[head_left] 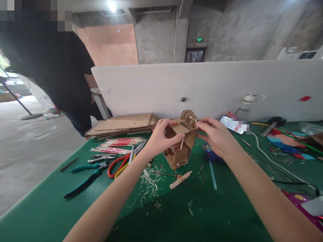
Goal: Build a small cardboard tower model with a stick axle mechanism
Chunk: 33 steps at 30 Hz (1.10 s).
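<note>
A small cardboard model point(178, 156) stands on the green table, with round cardboard discs point(188, 115) on its top and a thin wooden stick point(182, 144) under its top panel. My left hand point(166, 136) grips the top panel from the left, thumb at the front edge and fingers behind. At the right end of the discs, my right hand point(212, 136) has its thumb and forefinger pinched together by the small stick there. Whatever lies between those fingertips is too small to make out. In front of the model lies a pale wooden strip point(181, 180) among shavings.
Teal-handled pliers point(87, 183), red-handled scissors point(111, 169) and wrapped chopsticks point(121, 141) lie left. Cardboard sheets point(126, 122) are stacked behind them. A phone point(233, 124), a white cable point(259, 146) and a blue glue stick point(213, 176) lie right. A person point(55, 64) stands beyond the table.
</note>
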Each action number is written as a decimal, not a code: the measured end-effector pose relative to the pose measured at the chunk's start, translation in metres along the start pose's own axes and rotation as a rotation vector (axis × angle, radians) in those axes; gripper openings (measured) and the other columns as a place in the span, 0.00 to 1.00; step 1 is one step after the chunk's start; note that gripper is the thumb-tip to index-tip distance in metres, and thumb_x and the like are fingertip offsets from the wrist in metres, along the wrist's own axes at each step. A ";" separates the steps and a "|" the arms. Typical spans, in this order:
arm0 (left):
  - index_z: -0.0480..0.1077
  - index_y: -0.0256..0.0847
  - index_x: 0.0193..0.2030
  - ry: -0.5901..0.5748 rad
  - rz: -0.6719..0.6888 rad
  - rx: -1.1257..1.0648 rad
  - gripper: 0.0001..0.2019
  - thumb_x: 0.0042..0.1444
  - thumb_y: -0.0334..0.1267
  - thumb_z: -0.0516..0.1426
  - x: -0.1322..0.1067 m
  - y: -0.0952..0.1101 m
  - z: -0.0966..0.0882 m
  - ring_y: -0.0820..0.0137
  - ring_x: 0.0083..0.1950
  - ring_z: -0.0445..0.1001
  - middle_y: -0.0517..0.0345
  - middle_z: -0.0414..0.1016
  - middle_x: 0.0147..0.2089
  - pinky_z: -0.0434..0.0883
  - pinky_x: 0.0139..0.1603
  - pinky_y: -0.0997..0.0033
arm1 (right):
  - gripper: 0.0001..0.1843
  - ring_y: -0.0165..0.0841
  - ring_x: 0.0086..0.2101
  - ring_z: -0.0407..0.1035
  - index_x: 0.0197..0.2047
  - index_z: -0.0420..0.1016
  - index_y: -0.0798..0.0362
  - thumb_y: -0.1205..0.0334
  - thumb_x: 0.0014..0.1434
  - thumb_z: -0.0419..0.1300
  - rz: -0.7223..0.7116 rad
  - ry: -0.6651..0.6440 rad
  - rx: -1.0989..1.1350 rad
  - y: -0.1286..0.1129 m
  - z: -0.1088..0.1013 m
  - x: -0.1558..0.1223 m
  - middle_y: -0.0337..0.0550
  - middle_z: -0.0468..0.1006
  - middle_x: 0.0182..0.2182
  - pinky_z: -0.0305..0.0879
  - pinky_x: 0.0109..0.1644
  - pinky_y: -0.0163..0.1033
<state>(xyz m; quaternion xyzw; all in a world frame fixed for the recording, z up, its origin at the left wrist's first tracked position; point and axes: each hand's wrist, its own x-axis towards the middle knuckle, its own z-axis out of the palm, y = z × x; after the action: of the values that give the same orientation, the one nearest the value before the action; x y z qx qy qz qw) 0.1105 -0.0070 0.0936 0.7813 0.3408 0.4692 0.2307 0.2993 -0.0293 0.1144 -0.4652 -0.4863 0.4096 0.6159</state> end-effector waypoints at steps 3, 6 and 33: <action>0.65 0.43 0.48 0.018 0.009 -0.004 0.19 0.51 0.48 0.59 -0.001 0.000 0.002 0.61 0.53 0.66 0.49 0.65 0.52 0.66 0.54 0.55 | 0.11 0.36 0.38 0.68 0.28 0.70 0.50 0.55 0.44 0.65 -0.004 0.042 -0.021 0.000 0.003 -0.001 0.40 0.73 0.33 0.65 0.36 0.41; 0.64 0.43 0.47 0.024 0.007 -0.005 0.19 0.51 0.47 0.59 -0.001 0.000 0.002 0.61 0.53 0.67 0.49 0.65 0.52 0.66 0.54 0.56 | 0.11 0.36 0.37 0.67 0.28 0.70 0.50 0.54 0.45 0.65 -0.024 0.067 -0.033 0.003 0.004 -0.001 0.40 0.73 0.32 0.65 0.36 0.41; 0.64 0.43 0.50 -0.032 0.004 -0.154 0.20 0.52 0.46 0.59 0.000 -0.006 0.000 0.62 0.54 0.68 0.47 0.63 0.59 0.69 0.53 0.57 | 0.13 0.33 0.33 0.65 0.28 0.68 0.49 0.52 0.45 0.65 -0.069 0.107 -0.009 0.012 0.007 -0.003 0.37 0.71 0.30 0.60 0.33 0.39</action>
<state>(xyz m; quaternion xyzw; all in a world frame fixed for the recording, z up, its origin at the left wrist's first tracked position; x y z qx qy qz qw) 0.1084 -0.0034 0.0900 0.7694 0.2981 0.4821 0.2946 0.2910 -0.0285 0.1027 -0.4721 -0.4701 0.3605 0.6528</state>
